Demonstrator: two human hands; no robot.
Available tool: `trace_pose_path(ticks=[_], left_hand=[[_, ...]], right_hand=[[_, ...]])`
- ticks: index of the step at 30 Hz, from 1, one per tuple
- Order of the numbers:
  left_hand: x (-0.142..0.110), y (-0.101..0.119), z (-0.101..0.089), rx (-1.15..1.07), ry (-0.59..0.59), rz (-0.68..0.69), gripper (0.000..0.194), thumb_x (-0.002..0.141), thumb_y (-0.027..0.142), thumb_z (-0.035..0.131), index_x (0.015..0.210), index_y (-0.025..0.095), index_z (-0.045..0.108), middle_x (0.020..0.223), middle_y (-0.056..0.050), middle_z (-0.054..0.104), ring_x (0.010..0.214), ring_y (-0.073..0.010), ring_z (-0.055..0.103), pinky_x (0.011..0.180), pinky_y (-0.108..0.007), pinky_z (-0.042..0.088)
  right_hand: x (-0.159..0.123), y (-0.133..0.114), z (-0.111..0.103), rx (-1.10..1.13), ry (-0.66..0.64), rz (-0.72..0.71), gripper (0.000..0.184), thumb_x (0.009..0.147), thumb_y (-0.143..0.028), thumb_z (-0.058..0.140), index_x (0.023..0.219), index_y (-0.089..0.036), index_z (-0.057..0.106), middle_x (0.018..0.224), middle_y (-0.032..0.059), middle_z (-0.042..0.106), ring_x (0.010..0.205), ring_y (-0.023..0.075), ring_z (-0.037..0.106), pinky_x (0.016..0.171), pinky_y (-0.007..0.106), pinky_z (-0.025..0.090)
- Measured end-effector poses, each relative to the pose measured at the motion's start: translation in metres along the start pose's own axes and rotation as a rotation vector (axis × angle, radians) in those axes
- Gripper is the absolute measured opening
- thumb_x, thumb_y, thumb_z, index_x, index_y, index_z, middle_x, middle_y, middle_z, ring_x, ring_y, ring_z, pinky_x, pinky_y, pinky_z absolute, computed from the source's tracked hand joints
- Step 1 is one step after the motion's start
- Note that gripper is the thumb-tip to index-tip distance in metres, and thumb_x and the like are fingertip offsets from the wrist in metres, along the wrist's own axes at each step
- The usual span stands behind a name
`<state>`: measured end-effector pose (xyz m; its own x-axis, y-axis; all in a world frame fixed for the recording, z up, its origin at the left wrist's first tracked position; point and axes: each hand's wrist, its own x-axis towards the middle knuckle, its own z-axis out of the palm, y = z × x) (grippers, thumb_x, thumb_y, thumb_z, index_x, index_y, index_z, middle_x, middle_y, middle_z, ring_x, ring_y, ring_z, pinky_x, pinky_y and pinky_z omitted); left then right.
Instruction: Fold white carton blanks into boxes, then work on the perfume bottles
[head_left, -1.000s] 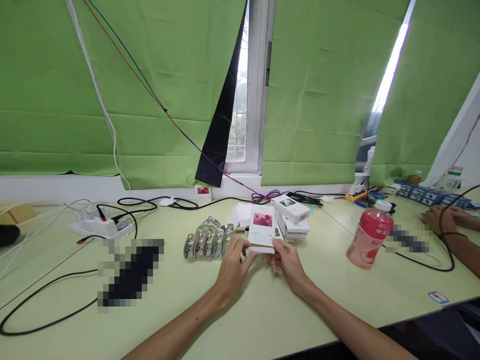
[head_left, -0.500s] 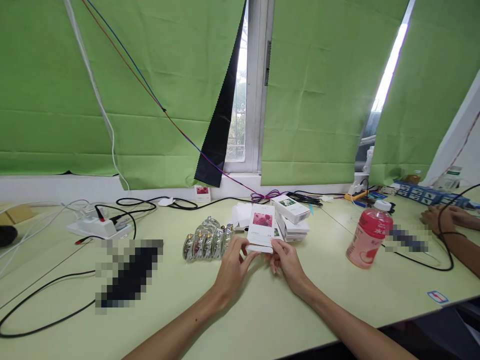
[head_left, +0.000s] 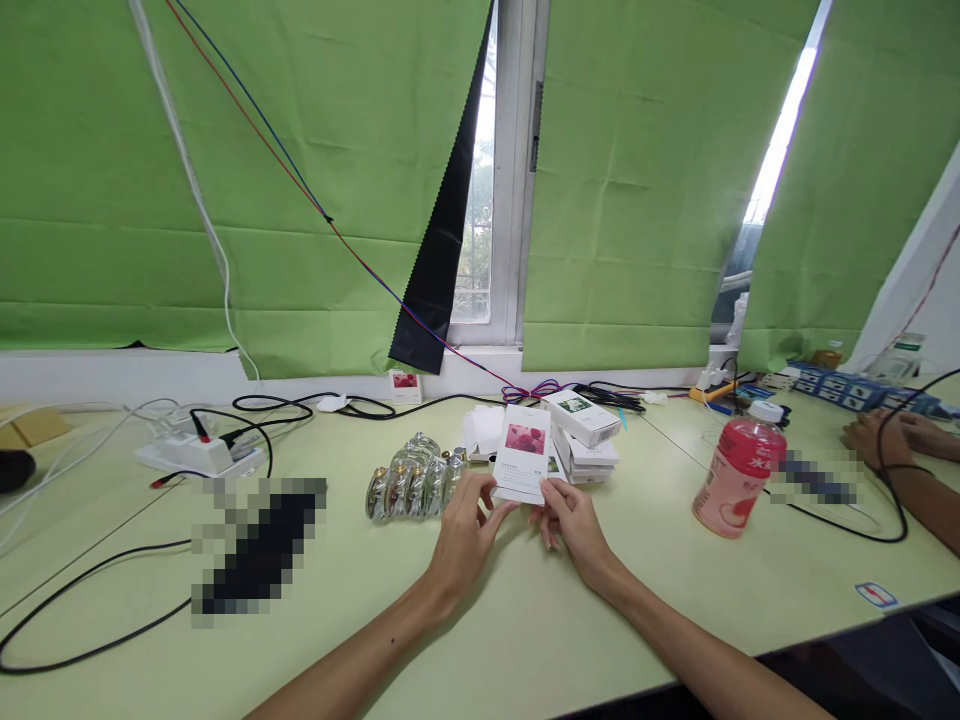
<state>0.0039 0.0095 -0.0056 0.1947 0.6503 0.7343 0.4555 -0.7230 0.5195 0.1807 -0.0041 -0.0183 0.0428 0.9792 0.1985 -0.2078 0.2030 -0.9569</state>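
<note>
Between my two hands is a small white carton (head_left: 517, 465) with a pink-red flower picture, tilted up over the table. The fingers of my left hand (head_left: 466, 520) pinch its lower left corner. My right hand (head_left: 574, 525) grips the lower right corner with thumb and fingertips. Just left of the carton stand several clear-wrapped round items with metallic parts (head_left: 412, 485); their exact kind is hard to make out. Behind and to the right lie stacked white cartons (head_left: 589, 455), the top carton (head_left: 581, 415) showing a green picture.
A pink drink bottle (head_left: 739, 470) stands to the right. On the left are a white power strip (head_left: 199, 455), black cables and a blurred dark object (head_left: 259, 550). A co-worker's hands (head_left: 881, 437) rest at the far right. Another flower-picture carton (head_left: 406, 388) stands by the wall.
At the carton's lower edge, the end flap that stuck out now lies flush with the front. Both hands stay in nearly the same place.
</note>
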Motion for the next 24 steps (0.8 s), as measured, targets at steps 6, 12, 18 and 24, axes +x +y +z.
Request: trace_pose_path(ticks=[6, 12, 18, 24], left_hand=[[0.0005, -0.0007, 0.0010, 0.003, 0.016, 0.003, 0.021, 0.092, 0.032, 0.064, 0.108, 0.023, 0.054, 0.093, -0.001, 0.057, 0.077, -0.0129, 0.057, 0.060, -0.023, 0.050], [0.0015, 0.0014, 0.0000, -0.023, 0.022, -0.009, 0.024, 0.091, 0.031, 0.065, 0.111, 0.024, 0.054, 0.100, -0.004, 0.055, 0.082, -0.0145, 0.059, 0.059, -0.023, 0.052], [0.0022, 0.0025, 0.0005, -0.080, 0.009, -0.088, 0.030, 0.089, 0.034, 0.066, 0.115, 0.025, 0.054, 0.111, -0.006, 0.054, 0.081, -0.0147, 0.061, 0.060, -0.026, 0.055], [0.0035, 0.0012, 0.0007, -0.182, -0.035, -0.167, 0.047, 0.088, 0.037, 0.067, 0.131, 0.029, 0.050, 0.118, -0.007, 0.054, 0.085, -0.0149, 0.063, 0.067, -0.028, 0.058]], right_hand=[[-0.0014, -0.0020, 0.0007, -0.013, -0.010, -0.022, 0.049, 0.081, -0.064, 0.068, 0.083, -0.015, 0.064, 0.059, -0.0008, 0.062, 0.036, 0.0070, 0.047, 0.034, 0.019, 0.035], [-0.0017, -0.0039, 0.0015, -0.012, -0.017, -0.021, 0.050, 0.080, -0.066, 0.067, 0.082, -0.016, 0.063, 0.060, -0.0008, 0.062, 0.036, 0.0075, 0.047, 0.034, 0.020, 0.035], [-0.0023, -0.0051, 0.0018, -0.018, -0.035, -0.024, 0.051, 0.081, -0.067, 0.066, 0.080, -0.016, 0.063, 0.062, 0.0000, 0.062, 0.037, 0.0084, 0.048, 0.034, 0.021, 0.035], [-0.0021, -0.0040, 0.0008, -0.010, -0.061, -0.027, 0.050, 0.082, -0.066, 0.064, 0.077, -0.017, 0.061, 0.063, -0.0003, 0.062, 0.037, 0.0086, 0.049, 0.036, 0.022, 0.036]])
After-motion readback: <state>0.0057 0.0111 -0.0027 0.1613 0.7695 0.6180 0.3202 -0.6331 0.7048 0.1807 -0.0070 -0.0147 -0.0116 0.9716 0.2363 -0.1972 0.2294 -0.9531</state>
